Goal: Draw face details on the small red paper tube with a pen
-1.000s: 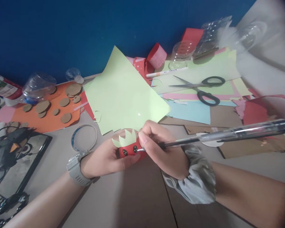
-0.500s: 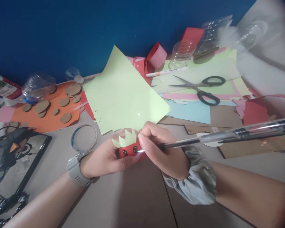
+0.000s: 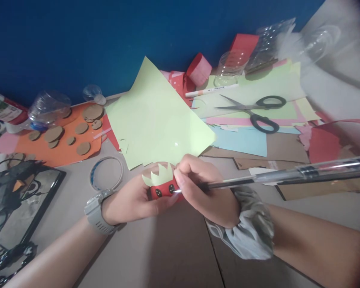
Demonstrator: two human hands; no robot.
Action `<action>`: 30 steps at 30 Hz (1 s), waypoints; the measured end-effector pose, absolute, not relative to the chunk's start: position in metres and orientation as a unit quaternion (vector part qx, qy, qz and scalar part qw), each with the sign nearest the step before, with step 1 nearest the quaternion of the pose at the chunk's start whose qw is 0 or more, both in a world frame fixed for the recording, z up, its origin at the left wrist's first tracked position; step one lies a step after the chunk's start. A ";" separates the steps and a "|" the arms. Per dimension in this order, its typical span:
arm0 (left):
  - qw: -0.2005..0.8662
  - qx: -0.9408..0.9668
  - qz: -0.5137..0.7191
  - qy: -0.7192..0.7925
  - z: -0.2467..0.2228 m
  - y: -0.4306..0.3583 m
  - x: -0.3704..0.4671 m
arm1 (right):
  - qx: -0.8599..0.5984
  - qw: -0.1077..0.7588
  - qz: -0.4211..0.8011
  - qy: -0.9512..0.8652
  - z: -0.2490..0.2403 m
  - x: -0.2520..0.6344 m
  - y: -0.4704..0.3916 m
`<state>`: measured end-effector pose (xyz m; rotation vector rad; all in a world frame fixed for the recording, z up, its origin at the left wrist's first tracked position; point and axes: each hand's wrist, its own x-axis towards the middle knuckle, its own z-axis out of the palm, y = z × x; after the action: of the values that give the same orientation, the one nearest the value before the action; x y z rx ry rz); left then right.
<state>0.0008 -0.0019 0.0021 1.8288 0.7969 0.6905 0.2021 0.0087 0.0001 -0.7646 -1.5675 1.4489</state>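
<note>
My left hand (image 3: 138,202) is wrapped round a small red paper figure (image 3: 165,189), its thumb along the lower front. Two black eyes with white dots mark the figure, and a pale green zigzag paper strip (image 3: 160,175) tops it like leaves. A pen (image 3: 258,179) is pinched in my right hand (image 3: 198,184), its tip touching or very near the red surface beside the right eye. The pen's back end reaches to the right edge of view. Fingers hide the figure's lower and right parts.
Beyond my hands lies a pale green sheet (image 3: 159,116). Scissors (image 3: 255,108) rest on stacked papers at the right. A tape roll (image 3: 106,175), cardboard discs (image 3: 53,134) on orange paper (image 3: 33,150), and a black glue gun (image 3: 12,188) are at the left. A blue wall (image 3: 93,40) stands behind.
The pen's back end has tilted slightly downward. Both hands stay almost in place, with the red paper figure still held.
</note>
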 end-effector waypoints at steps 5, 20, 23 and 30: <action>0.491 0.755 0.286 0.328 0.001 -0.003 0.000 | -0.299 0.427 0.588 -0.619 0.000 0.202 0.008; 0.492 0.755 0.281 0.331 0.001 -0.003 -0.001 | -0.289 0.428 0.582 -0.628 -0.002 0.202 0.006; 0.497 0.753 0.274 0.332 -0.002 -0.003 -0.002 | -0.289 0.432 0.582 -0.625 -0.002 0.203 0.007; 0.493 0.758 0.274 0.327 -0.001 -0.004 -0.002 | -0.297 0.413 0.586 -0.631 -0.002 0.203 0.007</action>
<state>-0.0024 -0.0037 -0.0007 1.8396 0.7929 0.6637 0.2035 0.0072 -0.0015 -0.7455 -1.5855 1.4743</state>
